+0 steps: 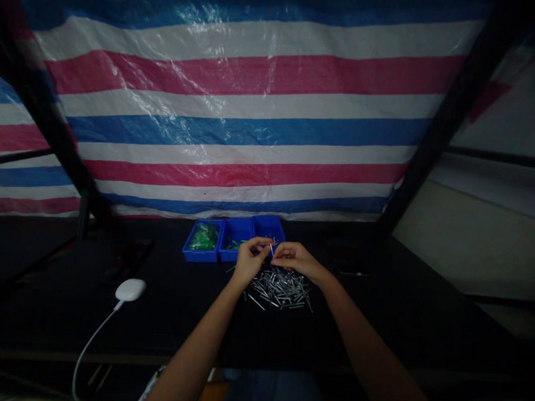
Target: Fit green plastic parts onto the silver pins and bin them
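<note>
Head view: left hand (250, 262) and right hand (296, 259) pinch a thin metal pin (271, 249); their slight fingertip hold could drop it into the nearer metal pile (283, 288).

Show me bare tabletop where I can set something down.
The black table looks bare between the white disc and the left forearm, and, though dim, right of the right forearm. Crowded: just below the left hand and right hand, where loose metal pins pile up, and beyond them, at three blue bins.
</note>
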Motion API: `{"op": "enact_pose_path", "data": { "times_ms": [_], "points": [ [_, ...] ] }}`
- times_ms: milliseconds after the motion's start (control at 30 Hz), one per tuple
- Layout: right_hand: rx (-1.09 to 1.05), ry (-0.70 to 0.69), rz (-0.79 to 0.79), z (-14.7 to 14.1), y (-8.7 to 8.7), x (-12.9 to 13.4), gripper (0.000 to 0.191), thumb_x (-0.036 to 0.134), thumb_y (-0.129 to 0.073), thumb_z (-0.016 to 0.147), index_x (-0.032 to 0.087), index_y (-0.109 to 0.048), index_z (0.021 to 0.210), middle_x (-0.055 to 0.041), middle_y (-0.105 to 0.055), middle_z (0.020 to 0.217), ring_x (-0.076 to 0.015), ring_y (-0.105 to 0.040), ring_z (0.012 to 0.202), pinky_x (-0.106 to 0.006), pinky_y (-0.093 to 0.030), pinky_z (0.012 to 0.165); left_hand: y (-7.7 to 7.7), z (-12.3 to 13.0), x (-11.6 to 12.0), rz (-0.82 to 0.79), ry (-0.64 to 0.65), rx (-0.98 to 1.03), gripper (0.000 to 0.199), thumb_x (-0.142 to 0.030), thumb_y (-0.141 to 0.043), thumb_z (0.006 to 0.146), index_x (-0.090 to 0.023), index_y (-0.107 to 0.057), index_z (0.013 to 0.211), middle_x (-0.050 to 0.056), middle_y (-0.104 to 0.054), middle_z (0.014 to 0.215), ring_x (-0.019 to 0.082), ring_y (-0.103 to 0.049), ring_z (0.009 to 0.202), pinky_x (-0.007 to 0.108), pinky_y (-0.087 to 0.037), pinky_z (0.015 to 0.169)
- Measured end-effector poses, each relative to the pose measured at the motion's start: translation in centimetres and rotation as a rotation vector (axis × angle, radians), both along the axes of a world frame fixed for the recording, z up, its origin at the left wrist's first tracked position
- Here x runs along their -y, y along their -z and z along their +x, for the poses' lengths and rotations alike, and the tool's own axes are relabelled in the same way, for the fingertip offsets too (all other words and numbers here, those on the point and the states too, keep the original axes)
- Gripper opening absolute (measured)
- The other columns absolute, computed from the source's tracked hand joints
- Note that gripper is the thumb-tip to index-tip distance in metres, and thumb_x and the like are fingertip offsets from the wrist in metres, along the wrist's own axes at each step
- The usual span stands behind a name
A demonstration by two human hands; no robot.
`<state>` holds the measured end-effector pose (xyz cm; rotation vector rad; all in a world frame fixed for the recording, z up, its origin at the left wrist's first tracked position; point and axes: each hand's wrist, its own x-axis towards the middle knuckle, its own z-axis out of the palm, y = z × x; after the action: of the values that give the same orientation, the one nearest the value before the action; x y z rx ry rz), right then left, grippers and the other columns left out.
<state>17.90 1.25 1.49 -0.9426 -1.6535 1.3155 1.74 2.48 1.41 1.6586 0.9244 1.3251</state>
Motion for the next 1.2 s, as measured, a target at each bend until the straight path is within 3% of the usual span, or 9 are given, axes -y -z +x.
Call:
{"op": "enact_pose_path", "data": {
  "times_ms": [167,300,367,467,567,700,800,900,1200],
  "points": [
    [0.002,0.031,0.007,0.1,0.0,0.1,0.032,0.038,-0.071,0.057,0.015,-0.055,0.072,0.0024,-0.056,0.060,-0.0056,-0.044,0.045,-0.018,-0.032,0.042,-0.7,-0.2,0.8,0.119,-0.101,-0.101,0.021,-0.023,-0.057,0.073,-0.016,-0.064,0.092,0.007,-0.064,0.090,0.011,-0.052,0.061,0.022,-0.042,0.054],
    [-0.029,0.080,0.018,0.1,0.1,-0.1,0.035,0.039,-0.072,0.056,0.017,-0.052,0.075,0.0016,-0.058,0.065,-0.0061,-0.046,0.047,-0.018,-0.034,0.042,-2.2,-2.8,3.1,0.265,-0.197,-0.247,0.022,-0.025,-0.053,0.077,-0.020,-0.062,0.096,0.006,-0.061,0.093,0.013,-0.054,0.067,0.022,-0.041,0.055],
    [-0.046,0.097,0.020,0.1,0.2,-0.2,0.039,0.038,-0.072,0.055,0.018,-0.051,0.081,0.0018,-0.059,0.066,-0.0064,-0.046,0.047,-0.018,-0.034,0.042,-3.0,-5.7,4.1,0.315,-0.285,-0.293,0.021,-0.028,-0.053,0.077,-0.019,-0.062,0.094,0.006,-0.060,0.095,0.014,-0.055,0.071,0.024,-0.043,0.064],
    [-0.057,0.101,0.037,0.1,0.3,-0.4,0.046,0.035,-0.072,0.057,0.019,-0.049,0.094,0.0024,-0.060,0.067,-0.0066,-0.046,0.046,-0.018,-0.033,0.041,-4.1,-11.9,4.7,0.282,-0.534,-0.439,0.027,-0.035,-0.049,0.078,-0.018,-0.059,0.096,0.006,-0.059,0.095,0.017,-0.055,0.079,0.029,-0.044,0.072],
    [-0.061,0.104,0.079,0.0,0.0,-0.2,0.053,0.033,-0.071,0.059,0.019,-0.049,0.106,0.0022,-0.060,0.067,-0.0064,-0.045,0.046,-0.018,-0.033,0.042,-4.8,-18.8,4.1,0.146,-0.804,-0.753,0.038,-0.040,-0.045,0.078,-0.017,-0.054,0.106,0.008,-0.056,0.104,0.024,-0.052,0.092,0.035,-0.041,0.082],
    [-0.041,0.142,0.106,-0.1,-0.3,0.0,0.045,0.035,-0.069,0.059,0.017,-0.058,0.098,0.0009,-0.060,0.066,-0.0063,-0.045,0.045,-0.019,-0.033,0.042,-4.2,-26.4,2.3,-0.057,-1.044,-1.132,0.059,-0.053,-0.045,0.073,-0.019,-0.044,0.121,0.014,-0.045,0.122,0.038,-0.041,0.107,0.048,-0.035,0.083],
    [-0.032,0.171,0.123,-0.1,-0.1,-0.2,0.040,0.037,-0.069,0.059,0.016,-0.060,0.090,-0.0004,-0.060,0.068,-0.0062,-0.045,0.044,-0.019,-0.034,0.040,-3.1,-29.7,1.0,-0.227,-1.026,-1.253,0.073,-0.064,-0.041,0.069,-0.019,-0.039,0.125,0.019,-0.043,0.123,0.042,-0.040,0.108,0.052,-0.033,0.082],
    [-0.026,0.205,0.167,0.0,0.6,-0.7,0.035,0.038,-0.068,0.060,0.016,-0.059,0.086,-0.0011,-0.061,0.069,-0.0067,-0.044,0.045,-0.020,-0.036,0.042,-2.0,-31.2,-0.1,-0.360,-0.938,-1.303,0.083,-0.069,-0.040,0.064,-0.016,-0.035,0.128,0.021,-0.047,0.117,0.041,-0.045,0.105,0.047,-0.036,0.080],
    [0.254,0.382,0.435,0.5,1.5,-1.2,0.014,0.030,-0.058,0.071,0.019,-0.064,0.078,-0.0018,-0.061,0.071,-0.0091,-0.046,0.050,-0.024,-0.037,0.050,-0.9,-31.2,-1.8,-0.329,-1.001,-1.286,0.077,-0.066,-0.038,0.067,-0.015,-0.036,0.125,0.021,-0.049,0.115,0.041,-0.045,0.104,0.046,-0.037,0.077]
  ]
}}
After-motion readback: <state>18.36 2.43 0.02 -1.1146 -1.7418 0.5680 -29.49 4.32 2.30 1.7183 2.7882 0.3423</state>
